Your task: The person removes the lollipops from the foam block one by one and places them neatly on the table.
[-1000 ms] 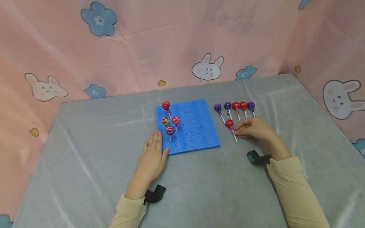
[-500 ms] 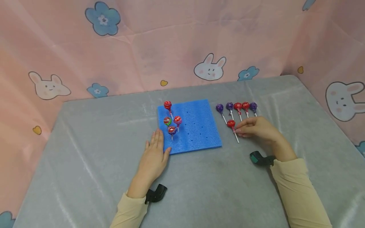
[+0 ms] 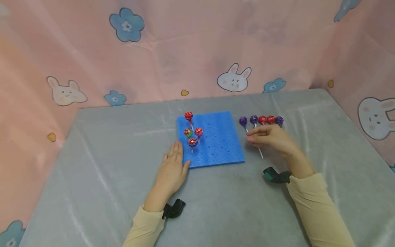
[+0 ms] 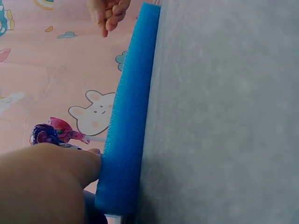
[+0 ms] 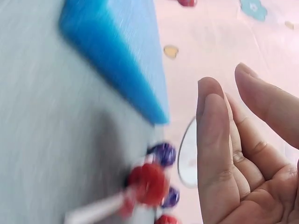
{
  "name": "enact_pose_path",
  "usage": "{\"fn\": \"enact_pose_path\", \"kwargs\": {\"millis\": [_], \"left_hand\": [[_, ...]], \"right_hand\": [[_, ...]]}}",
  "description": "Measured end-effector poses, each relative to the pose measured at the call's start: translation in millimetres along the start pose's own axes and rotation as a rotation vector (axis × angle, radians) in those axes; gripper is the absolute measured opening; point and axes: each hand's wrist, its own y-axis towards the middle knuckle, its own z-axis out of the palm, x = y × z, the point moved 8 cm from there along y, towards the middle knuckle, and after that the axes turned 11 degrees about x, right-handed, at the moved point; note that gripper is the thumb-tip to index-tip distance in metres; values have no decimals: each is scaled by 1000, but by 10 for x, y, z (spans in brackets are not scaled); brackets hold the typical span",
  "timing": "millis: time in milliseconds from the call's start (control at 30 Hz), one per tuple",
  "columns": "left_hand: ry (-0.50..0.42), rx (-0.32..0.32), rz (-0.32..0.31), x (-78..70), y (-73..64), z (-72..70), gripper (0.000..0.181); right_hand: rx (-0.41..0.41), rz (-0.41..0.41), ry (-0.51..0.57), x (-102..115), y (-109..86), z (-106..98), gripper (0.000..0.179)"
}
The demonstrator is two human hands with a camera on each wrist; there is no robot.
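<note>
My left hand point(image 3: 171, 171) lies with straight fingers along the left edge of a blue foam board point(image 3: 228, 137). In the left wrist view its thumb point(image 4: 79, 165) rests against the board's side. Several lollipops stand upright in the board's left part, among them a red one point(image 3: 188, 116) and a blue-and-red one point(image 3: 192, 142). My right hand point(image 3: 273, 139) hovers right of the board, above a loose red lollipop point(image 5: 148, 184); only that lollipop's stick point(image 3: 261, 153) shows in the head view. In the right wrist view, thumb and fingers are apart with nothing between them.
A row of purple lollipops point(image 3: 243, 121) and red lollipops point(image 3: 262, 120) lies behind my right hand on the grey-covered table point(image 3: 222, 206). Small holes dot the board's middle and right. A pink patterned curtain point(image 3: 172, 44) hangs behind the table.
My right hand was at the red lollipop's stick; it has moved left and up, now covering the lollipop's head. My left hand keeps its place on the board. The head view has shifted slightly.
</note>
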Motion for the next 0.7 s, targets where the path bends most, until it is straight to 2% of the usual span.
{"fn": "enact_pose_path", "kwargs": {"millis": [133, 300, 367, 533, 700], "left_hand": [[-1, -5, 6, -8, 0, -8, 64], [-10, -14, 10, -7, -9, -17, 64], [-10, -11, 8, -4, -11, -15, 64], [-9, -13, 7, -2, -13, -11, 65], [-4, -25, 13, -8, -10, -13, 65]], "right_hand": [[10, -13, -9, 114, 106, 114, 37], [67, -63, 69, 253, 258, 298, 35], [77, -81, 69, 287, 319, 371, 34], [73, -105, 41, 330, 462, 541, 31], [57, -126, 101, 378, 580, 678, 33]]}}
